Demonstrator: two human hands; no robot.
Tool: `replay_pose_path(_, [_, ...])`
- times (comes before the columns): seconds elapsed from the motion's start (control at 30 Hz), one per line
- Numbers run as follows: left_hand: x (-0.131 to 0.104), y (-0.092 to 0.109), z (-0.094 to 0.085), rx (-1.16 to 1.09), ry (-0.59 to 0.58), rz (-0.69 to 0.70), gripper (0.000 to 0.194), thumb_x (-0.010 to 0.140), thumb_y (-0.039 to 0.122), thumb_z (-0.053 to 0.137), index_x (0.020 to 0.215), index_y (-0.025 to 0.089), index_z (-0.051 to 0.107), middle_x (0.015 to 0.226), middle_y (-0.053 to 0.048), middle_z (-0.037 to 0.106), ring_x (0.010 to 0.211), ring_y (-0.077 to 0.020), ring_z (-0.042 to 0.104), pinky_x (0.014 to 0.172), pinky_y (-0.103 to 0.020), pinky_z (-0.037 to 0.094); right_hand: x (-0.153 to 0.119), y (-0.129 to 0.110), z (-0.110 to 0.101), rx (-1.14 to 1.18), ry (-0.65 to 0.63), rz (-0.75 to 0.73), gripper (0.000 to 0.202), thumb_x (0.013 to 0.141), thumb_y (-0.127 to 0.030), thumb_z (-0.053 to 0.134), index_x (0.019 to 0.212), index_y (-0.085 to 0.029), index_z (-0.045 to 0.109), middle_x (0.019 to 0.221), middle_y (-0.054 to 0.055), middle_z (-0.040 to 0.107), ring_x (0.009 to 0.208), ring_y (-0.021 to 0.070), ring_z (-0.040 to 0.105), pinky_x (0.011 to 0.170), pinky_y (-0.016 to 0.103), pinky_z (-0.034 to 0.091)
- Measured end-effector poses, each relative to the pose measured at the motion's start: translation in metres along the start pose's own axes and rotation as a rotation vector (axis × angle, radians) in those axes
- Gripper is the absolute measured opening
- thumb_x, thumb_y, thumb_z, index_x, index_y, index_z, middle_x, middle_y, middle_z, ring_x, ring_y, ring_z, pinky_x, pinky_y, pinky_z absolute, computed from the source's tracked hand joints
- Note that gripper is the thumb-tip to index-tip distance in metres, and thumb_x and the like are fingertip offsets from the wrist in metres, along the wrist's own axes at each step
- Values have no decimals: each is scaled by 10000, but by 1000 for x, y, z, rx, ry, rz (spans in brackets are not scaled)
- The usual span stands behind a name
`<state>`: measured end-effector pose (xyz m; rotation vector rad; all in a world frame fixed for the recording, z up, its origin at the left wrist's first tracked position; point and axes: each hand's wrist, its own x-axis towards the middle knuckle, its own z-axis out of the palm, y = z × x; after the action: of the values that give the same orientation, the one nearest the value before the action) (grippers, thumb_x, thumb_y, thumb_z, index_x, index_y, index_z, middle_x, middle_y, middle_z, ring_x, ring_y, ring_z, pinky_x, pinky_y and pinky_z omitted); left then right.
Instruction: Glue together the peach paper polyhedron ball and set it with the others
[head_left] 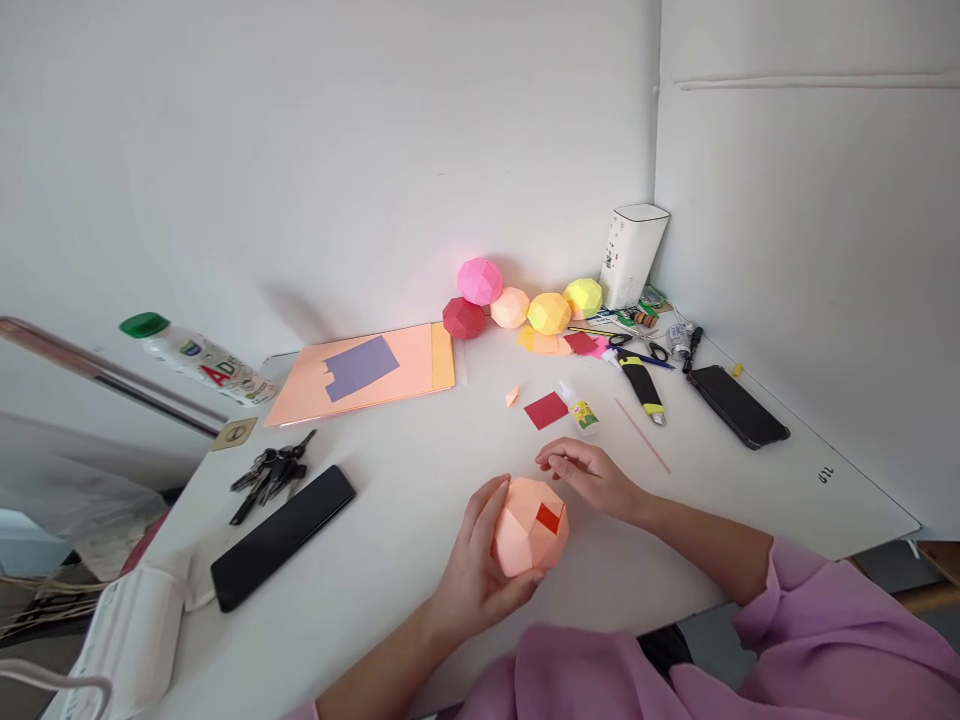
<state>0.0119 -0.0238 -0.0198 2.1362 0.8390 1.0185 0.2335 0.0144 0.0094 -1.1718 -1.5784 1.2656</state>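
My left hand (pixel 476 570) is wrapped around a peach faceted paper ball (pixel 525 545), thumb below and fingers along its far left side. An orange-red diamond on its upper right looks like an opening. Just beyond the ball, my right hand (pixel 589 475) has its fingers bent and the thumb close to the index finger; anything pinched there is hidden or too small to name. A small folded peach paper piece (pixel 512 397), a dark red paper rectangle (pixel 546 410) and a small glue bottle (pixel 581 412) lie past the right hand.
Several finished paper balls (pixel 550 313) sit by the wall. At right are a utility knife (pixel 642 388), scissors (pixel 651 347), a thin stick (pixel 643 435) and a black phone (pixel 739 405). At left are paper sheets (pixel 367 395), keys (pixel 274 472), another phone (pixel 283 537) and a bottle (pixel 202 362).
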Motion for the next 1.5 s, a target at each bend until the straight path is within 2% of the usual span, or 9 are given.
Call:
replay_pose_path(0.17, [3, 6, -4, -134, 42, -120, 720, 848, 495, 582, 1440, 292, 226, 1402, -140, 340, 1305, -342, 361, 1044, -546, 381, 7, 11, -2, 121, -25, 197, 361, 859, -509, 553, 862, -155, 623, 889, 61, 636, 820, 167, 610, 766, 333, 506])
replay_pose_path(0.5, [6, 8, -6, -405, 69, -354, 654, 846, 533, 570, 1387, 290, 295, 1392, -119, 371, 1273, -315, 426, 999, -465, 451, 7, 14, -3, 3, -138, 229, 306, 868, -446, 567, 793, -158, 637, 784, 22, 633, 723, 157, 569, 673, 302, 465])
replay_pose_path(0.7, [12, -15, -7, -350, 69, -409, 658, 876, 538, 518, 1402, 245, 253, 1417, -142, 349, 1309, -318, 397, 1053, -492, 388, 6, 13, -1, -34, -136, 192, 254, 909, -361, 516, 984, -181, 678, 1014, 62, 688, 949, 212, 623, 855, 379, 495])
replay_pose_path(0.83, [14, -26, -7, -308, 103, -454, 714, 862, 533, 550, 1439, 255, 233, 1503, -125, 256, 1390, -327, 298, 1106, -493, 334, 8, 15, -2, 34, -138, 153, 288, 913, -323, 502, 1128, -195, 646, 1132, 77, 681, 1048, 219, 636, 941, 416, 503])
replay_pose_path(1.03, [18, -28, -10, -319, 149, -443, 658, 896, 510, 507, 1450, 274, 242, 1538, -100, 220, 1440, -316, 212, 1138, -496, 306, 11, 25, -2, 28, -164, 68, 301, 918, -265, 483, 1174, -193, 624, 1141, 78, 684, 1026, 199, 652, 941, 413, 520])
replay_pose_path(1.13, [17, -32, -13, -325, 165, -408, 621, 918, 496, 472, 1450, 276, 240, 1550, -96, 199, 1454, -306, 178, 1162, -513, 257, 10, 30, -1, -101, -106, -18, 263, 925, -255, 464, 1109, -178, 636, 1045, 81, 703, 902, 179, 686, 769, 335, 581])
replay_pose_path(1.23, [15, -37, -12, -364, 171, -376, 601, 930, 519, 422, 1453, 280, 246, 1560, -94, 201, 1456, -303, 181, 1159, -514, 264, 10, 33, -3, -283, 47, -167, 247, 941, -266, 418, 1024, -163, 626, 942, 85, 691, 764, 160, 686, 569, 262, 561])
replay_pose_path(1.37, [17, -47, -7, -496, 266, -453, 575, 934, 590, 317, 1416, 276, 332, 1526, -96, 304, 1425, -300, 275, 1101, -494, 362, 25, 31, -11, -465, 168, -280, 221, 931, -253, 405, 983, -186, 609, 997, 104, 655, 854, 181, 640, 671, 313, 555])
replay_pose_path(1.5, [27, -55, -8, -658, 420, -544, 594, 918, 642, 265, 1281, 221, 474, 1353, -135, 494, 1275, -294, 486, 1010, -485, 459, 66, 25, -16, -693, 166, -300, 236, 874, -168, 464, 1052, -200, 616, 1151, 132, 604, 1110, 256, 540, 861, 409, 517])
